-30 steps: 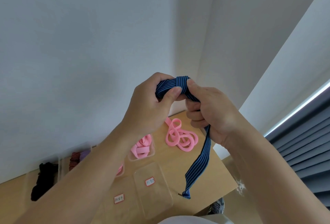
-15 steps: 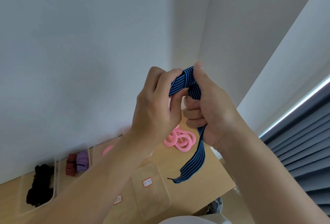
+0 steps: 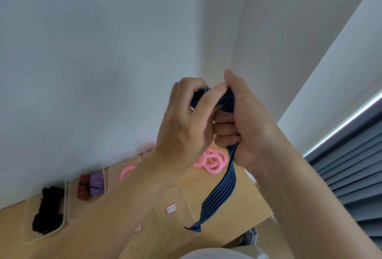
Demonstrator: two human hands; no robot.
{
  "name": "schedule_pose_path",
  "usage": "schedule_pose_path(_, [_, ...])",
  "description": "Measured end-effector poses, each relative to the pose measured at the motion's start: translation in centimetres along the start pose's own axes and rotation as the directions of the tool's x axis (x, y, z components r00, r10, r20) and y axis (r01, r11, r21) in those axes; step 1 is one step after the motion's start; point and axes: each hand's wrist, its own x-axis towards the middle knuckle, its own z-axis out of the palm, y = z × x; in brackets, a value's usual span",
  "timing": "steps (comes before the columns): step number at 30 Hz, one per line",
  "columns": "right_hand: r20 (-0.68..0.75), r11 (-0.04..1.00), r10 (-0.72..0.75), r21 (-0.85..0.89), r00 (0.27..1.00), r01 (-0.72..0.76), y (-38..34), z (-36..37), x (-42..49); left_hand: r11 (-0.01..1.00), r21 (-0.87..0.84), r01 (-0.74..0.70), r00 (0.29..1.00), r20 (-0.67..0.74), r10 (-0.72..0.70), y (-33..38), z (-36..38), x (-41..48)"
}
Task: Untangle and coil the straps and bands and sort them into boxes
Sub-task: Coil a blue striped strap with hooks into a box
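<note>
both hands are raised in the middle of the frame, in front of the white wall [image 3: 103, 72], and they work on one blue striped strap [image 3: 225, 184]. the left hand [image 3: 186, 122] pinches the upper part of the strap between the thumb and curled fingers, where a small roll seems to form. the right hand [image 3: 248, 126] is closed round the strap just beside it, with the thumb on top. the free tail hangs out from under its palm to the lower middle of the frame, above the worktop [image 3: 244, 203] and, as far as i can see, not touching it. the end of the tail is frayed and shows a short thread.

the step in hand is, i think, the coiling. to do it well, the right hand should let the strap slide through flat, without twist. the left hand should turn the roll with an even pull, so each layer lies straight on the layer under it. the strap looks elastic and may spring open, so the roll needs a firm pinch until the end is tucked in.

at the lower left, the first clear box [image 3: 28, 223] holds black straps [image 3: 48, 207]. the second clear box [image 3: 72, 207] holds a red striped coil [image 3: 82, 189] and a purple coil [image 3: 96, 183]. these look sorted. a labelled clear box [image 3: 179, 194] lies under the tail. a tangle of pink bands [image 3: 213, 160] lies on the worktop behind the hands.
</note>
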Motion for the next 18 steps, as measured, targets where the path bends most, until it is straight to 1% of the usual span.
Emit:
schedule_pose_path(1, [-0.004, 1.000, -0.012, -0.007, 1.000, 0.012, 0.1, -0.1, 0.2, 0.999, -0.016, 0.031, 0.998, 0.053, -0.030, 0.0, -0.2, 0.2])
schedule_pose_path(3, [-0.020, 0.998, -0.056, -0.029, 0.998, 0.055, 0.2, -0.3, 0.7, 0.985, -0.079, 0.156, 0.973, 0.186, -0.140, 0.0, -0.8, 0.5])
schedule_pose_path(6, [-0.048, 0.991, -0.122, -0.065, 0.991, 0.118, 0.5, -0.3, 1.1, 0.899, -0.196, 0.393, 0.879, 0.366, -0.304, 0.7, -1.7, 0.9])
schedule_pose_path(7, [-0.055, 0.986, -0.148, -0.082, 0.987, 0.143, 0.5, -0.3, 1.3, 0.871, -0.212, 0.442, 0.852, 0.404, -0.334, 1.1, -1.9, 1.0])
schedule_pose_path(9, [-0.071, 0.974, -0.205, -0.110, 0.976, 0.197, 0.6, -0.3, 1.6, 0.809, -0.235, 0.538, 0.802, 0.438, -0.406, 1.8, -1.9, 1.2])
schedule_pose_path(10, [-0.080, 0.964, -0.246, -0.126, 0.966, 0.235, 0.6, -0.3, 1.7, 0.745, -0.245, 0.620, 0.754, 0.447, -0.481, 1.9, -2.0, 1.4])
schedule_pose_path(12, [-0.101, 0.925, -0.356, -0.177, 0.929, 0.335, 0.7, -0.3, 1.8, 0.555, -0.272, 0.786, 0.612, 0.464, -0.640, 1.8, -2.2, 2.0])
schedule_pose_path(13, [-0.104, 0.895, -0.420, -0.214, 0.902, 0.392, 0.7, -0.3, 1.9, 0.480, -0.269, 0.835, 0.549, 0.474, -0.689, 1.5, -2.4, 2.3])
schedule_pose_path(14, [-0.098, 0.859, -0.481, -0.252, 0.871, 0.446, 0.7, -0.3, 1.8, 0.433, -0.266, 0.861, 0.507, 0.495, -0.705, 1.2, -2.7, 2.5])
schedule_pose_path(15, [-0.088, 0.823, -0.530, -0.291, 0.843, 0.488, 0.8, -0.4, 1.9, 0.401, -0.278, 0.873, 0.487, 0.536, -0.690, 1.1, -2.9, 2.7])
schedule_pose_path(18, [-0.046, 0.759, -0.595, -0.361, 0.803, 0.542, 0.9, -0.5, 1.8, 0.321, -0.361, 0.876, 0.483, 0.660, -0.575, 1.2, -3.6, 3.1])
